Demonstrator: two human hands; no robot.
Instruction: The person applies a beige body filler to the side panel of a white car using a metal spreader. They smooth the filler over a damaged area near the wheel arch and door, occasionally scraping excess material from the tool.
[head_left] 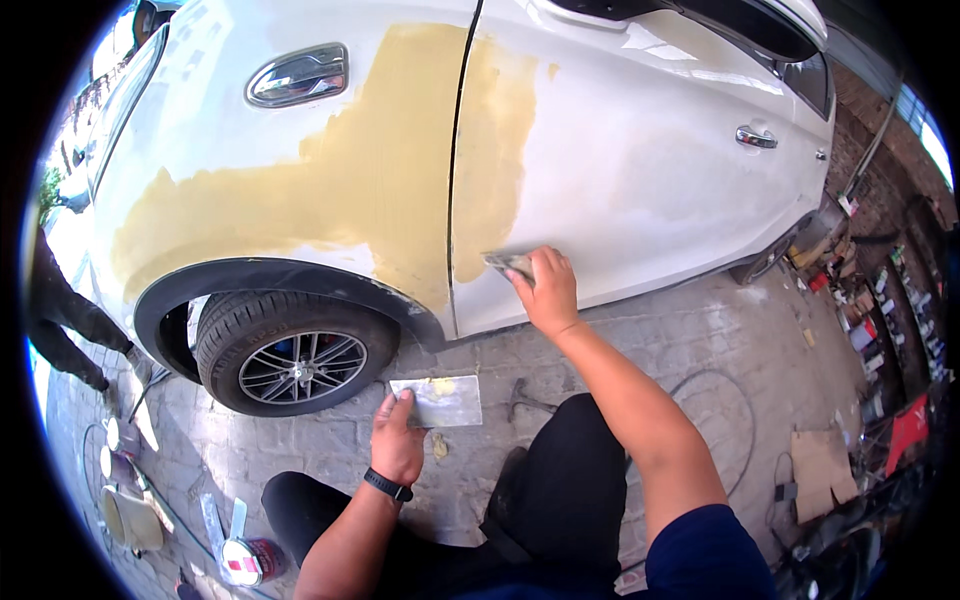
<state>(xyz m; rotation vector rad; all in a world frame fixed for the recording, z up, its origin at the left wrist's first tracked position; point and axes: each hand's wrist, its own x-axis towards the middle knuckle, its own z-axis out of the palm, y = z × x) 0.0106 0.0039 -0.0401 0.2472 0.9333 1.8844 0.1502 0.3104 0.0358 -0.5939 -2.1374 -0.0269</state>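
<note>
In front of me stands a white car with a broad patch of yellow body filler over its fender and the front edge of its door. My right hand grips a small putty spreader, its edge against the lower door by the filler's border. Lower down, my left hand holds a flat rectangular putty plate by its left side. Dabs of yellow filler lie on the plate's top. The plate is apart from the car, near the front wheel.
At lower left are a can, a beige bucket and smaller tubs. A person's dark-trousered legs stand at far left. A hose curves over the paving beside cardboard. Bottles and clutter line the right side.
</note>
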